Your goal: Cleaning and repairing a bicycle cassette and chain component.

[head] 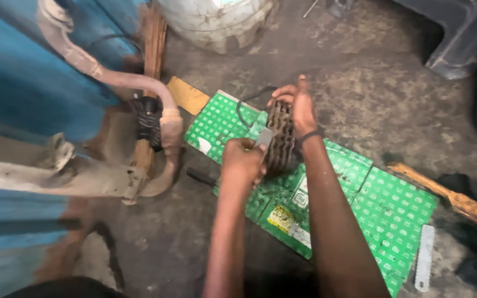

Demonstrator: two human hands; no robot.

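Now the right hand (299,107) is wrapped over the far side of a rusty cog stack (280,140), fingers curled over its top, holding it upright on the green cardboard (393,209) flattened on the oily floor (393,105). The left hand (244,160) is closed round a small flat metal piece (264,137), its tip against the cogs' near-left edge. If that tip skids off the greasy teeth it could jab the right palm just behind, and the teeth look sharp (rust doesn't help). The stack stands on edge, so a hard push might roll it off the cardboard into the grime. A hacksaw blade (424,256) lies loose at the near right, easy to lean on. The only container is a white bucket (216,22) at the far edge; its contents can't be seen from here.
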